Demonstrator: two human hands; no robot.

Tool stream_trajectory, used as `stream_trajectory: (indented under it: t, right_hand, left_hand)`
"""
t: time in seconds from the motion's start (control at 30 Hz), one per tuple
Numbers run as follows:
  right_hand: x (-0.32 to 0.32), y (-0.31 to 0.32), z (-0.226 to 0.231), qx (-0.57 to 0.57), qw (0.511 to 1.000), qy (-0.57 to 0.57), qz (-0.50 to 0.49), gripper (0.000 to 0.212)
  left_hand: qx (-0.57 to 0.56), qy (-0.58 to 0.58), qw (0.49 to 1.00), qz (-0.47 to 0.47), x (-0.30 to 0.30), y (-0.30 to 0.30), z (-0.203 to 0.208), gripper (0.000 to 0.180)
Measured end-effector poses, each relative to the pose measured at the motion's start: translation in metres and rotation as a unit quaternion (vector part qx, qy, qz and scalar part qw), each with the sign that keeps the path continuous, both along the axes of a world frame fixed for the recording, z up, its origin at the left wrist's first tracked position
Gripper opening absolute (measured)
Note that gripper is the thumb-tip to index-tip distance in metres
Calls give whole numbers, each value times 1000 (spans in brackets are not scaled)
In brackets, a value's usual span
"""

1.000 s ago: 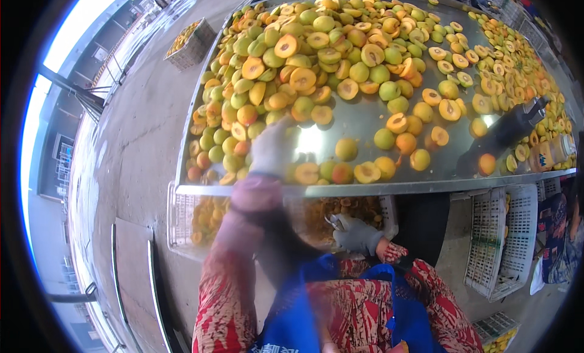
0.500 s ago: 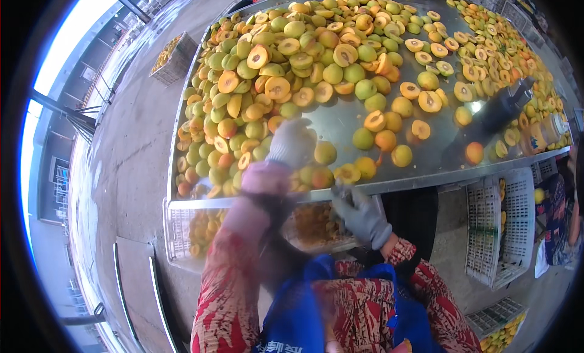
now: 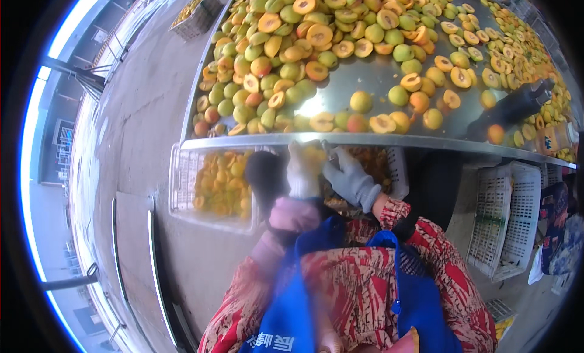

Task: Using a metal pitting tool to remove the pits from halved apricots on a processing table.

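My left hand (image 3: 302,173), in a white glove, is closed around a yellow-green peach (image 3: 314,156) just below the near edge of the metal table (image 3: 340,85). Close beside it is my right hand (image 3: 353,179) in a grey glove. Its fingers are bent round a small dark tool (image 3: 332,160), whose kind I cannot make out. The two hands nearly meet at the fruit, which is blurred. On the tabletop beyond lie many peaches, whole and halved, with a cut peach (image 3: 382,123) near the edge.
Below the table edge, a white crate (image 3: 182,188) holds peach pieces. Empty-looking white crates (image 3: 508,219) stand at the right. A dark bottle-shaped object (image 3: 511,109) and a clear jar (image 3: 556,137) are on the table's right. Another full crate (image 3: 198,15) stands on the floor beyond.
My left hand has come back from the peaches on the table to my right hand, now with a peach in it. The view has tilted down toward my body.
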State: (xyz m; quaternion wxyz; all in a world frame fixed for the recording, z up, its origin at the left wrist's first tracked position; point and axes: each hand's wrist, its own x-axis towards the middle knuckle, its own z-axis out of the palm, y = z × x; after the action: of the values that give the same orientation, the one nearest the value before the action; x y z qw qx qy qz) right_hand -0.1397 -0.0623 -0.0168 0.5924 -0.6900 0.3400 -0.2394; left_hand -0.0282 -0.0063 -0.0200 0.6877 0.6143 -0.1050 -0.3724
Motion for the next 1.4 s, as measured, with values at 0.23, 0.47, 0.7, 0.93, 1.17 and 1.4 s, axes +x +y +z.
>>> stream_trajectory:
  t: [0.23,0.47,0.7,0.93,1.17,1.4]
  right_hand:
    - [-7,24,2,4,986,133,97,35]
    - [2,31,-1,-30,992,111,56,36]
    - [11,29,6,-20,982,178,56,34]
    - [10,22,-5,-7,976,180,123,36]
    - [14,16,17,116,961,220,123,35]
    - [5,12,5,-5,952,250,176,36]
  left_hand:
    - [-69,-97,991,-55,12,19,-47,31]
    - [-72,7,997,-30,9,16,-41,27]
    - [-127,43,988,-74,14,16,-41,26]
    - [-50,114,992,-22,19,9,-42,23]
    - [11,-142,990,-13,16,8,-52,34]
    - [-44,176,982,49,13,5,-39,37]
